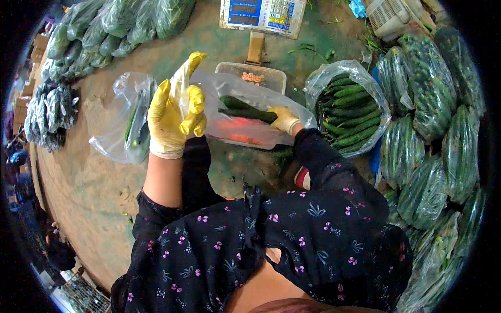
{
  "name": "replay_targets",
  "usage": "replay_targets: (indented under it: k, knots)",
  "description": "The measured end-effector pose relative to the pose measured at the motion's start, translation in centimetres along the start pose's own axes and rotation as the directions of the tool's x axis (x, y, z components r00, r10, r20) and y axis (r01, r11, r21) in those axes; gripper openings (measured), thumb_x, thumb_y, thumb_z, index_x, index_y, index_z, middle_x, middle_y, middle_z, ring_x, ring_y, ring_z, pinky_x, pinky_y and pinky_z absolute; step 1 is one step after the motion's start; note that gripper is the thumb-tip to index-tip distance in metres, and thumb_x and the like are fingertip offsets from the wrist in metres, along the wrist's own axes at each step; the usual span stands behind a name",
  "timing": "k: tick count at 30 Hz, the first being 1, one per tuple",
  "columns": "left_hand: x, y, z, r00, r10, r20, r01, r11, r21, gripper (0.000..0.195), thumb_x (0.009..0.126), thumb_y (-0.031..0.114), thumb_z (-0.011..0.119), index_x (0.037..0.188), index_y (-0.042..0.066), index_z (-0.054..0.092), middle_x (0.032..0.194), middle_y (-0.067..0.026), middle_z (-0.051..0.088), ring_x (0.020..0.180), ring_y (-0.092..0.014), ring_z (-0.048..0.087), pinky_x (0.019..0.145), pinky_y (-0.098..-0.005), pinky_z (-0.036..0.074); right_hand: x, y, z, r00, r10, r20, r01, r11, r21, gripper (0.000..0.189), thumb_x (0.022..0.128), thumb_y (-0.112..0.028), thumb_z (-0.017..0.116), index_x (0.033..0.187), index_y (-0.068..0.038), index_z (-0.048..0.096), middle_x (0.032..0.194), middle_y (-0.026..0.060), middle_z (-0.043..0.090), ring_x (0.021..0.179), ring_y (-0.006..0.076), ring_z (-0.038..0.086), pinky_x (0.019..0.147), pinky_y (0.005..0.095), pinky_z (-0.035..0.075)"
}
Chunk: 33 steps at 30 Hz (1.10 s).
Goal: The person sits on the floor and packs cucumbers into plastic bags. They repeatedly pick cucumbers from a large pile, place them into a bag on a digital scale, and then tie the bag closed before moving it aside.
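Note:
My left hand, in a yellow rubber glove, is raised with its fingers curled round the edge of a clear plastic bag. The bag lies stretched across the platform of a digital scale. Inside the bag's mouth my right hand, gloved in yellow, grips the ends of dark green cucumbers. Something red and orange shows through the film below them. The scale's display and keypad stand at the top on a post. To the right sits an open plastic-lined container of cucumbers.
Filled bags of cucumbers are piled along the right side. More bagged green produce lies at the upper left, with a smaller stack below. A partly filled clear bag rests on the floor. A white plastic basket stands at the upper right.

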State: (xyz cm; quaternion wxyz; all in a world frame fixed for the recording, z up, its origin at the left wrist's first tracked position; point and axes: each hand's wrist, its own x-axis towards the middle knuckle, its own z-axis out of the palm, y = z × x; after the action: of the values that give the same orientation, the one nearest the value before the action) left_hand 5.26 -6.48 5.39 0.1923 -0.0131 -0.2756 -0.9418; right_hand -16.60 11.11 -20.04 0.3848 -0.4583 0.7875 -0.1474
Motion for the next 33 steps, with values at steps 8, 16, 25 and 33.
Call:
replay_targets:
  k: [8, 16, 25, 33]
  knots:
    - [-1.0, 1.0, 0.7, 0.998, -0.054, 0.02, 0.055, 0.997, -0.058, 0.085, 0.088, 0.037, 0.055, 0.142, -0.002, 0.001, 0.073, -0.0179, 0.058, 0.032, -0.014, 0.039, 0.03, -0.0252, 0.034, 3.2, 2.5, -0.9, 0.976, 0.19, -0.103, -0.192, 0.981, -0.005, 0.055, 0.065, -0.028, 0.072, 0.115, -0.009, 0.06, 0.109, 0.0182, 0.062, 0.102, 0.0325, 0.058, 0.084, 0.0401, 0.046]
    - [-1.2, 0.8, 1.7, 0.984, 0.052, -0.168, -0.081, 0.983, -0.165, 0.113, 0.073, 0.039, 0.074, 0.14, -0.007, -0.004, 0.076, -0.0235, 0.06, 0.042, -0.026, 0.053, 0.037, -0.0313, 0.045, 2.5, 5.4, -4.6, 0.951, -0.063, -0.303, 0.272, 0.637, 0.721, 0.036, 0.083, -0.019, 0.061, 0.113, -0.001, 0.057, 0.113, 0.0114, 0.061, 0.104, 0.0251, 0.057, 0.09, 0.0349, 0.045]
    - [-0.2, -0.5, 1.9, 0.978, -0.198, 0.062, 0.205, 0.97, -0.128, 0.114, 0.069, 0.04, 0.075, 0.141, -0.002, -0.003, 0.088, -0.0298, 0.059, 0.046, -0.03, 0.058, 0.039, -0.0365, 0.05, -0.4, -1.8, -6.7, 0.914, -0.261, -0.309, 0.284, 0.958, 0.029, 0.03, 0.079, -0.021, 0.06, 0.108, -0.012, 0.062, 0.099, 0.0136, 0.065, 0.094, 0.0315, 0.06, 0.082, 0.0387, 0.048]
    - [0.3, -1.2, 1.7, 0.97, -0.236, 0.06, 0.242, 0.962, -0.123, 0.115, 0.068, 0.039, 0.076, 0.142, 0.0, -0.002, 0.092, -0.0325, 0.059, 0.048, -0.033, 0.06, 0.04, -0.0375, 0.052, 3.1, -8.5, -6.6, 0.821, -0.452, -0.348, 0.348, 0.881, -0.322, 0.024, 0.082, -0.031, 0.055, 0.087, -0.01, 0.067, 0.091, 0.011, 0.065, 0.09, 0.0318, 0.06, 0.079, 0.0441, 0.046]
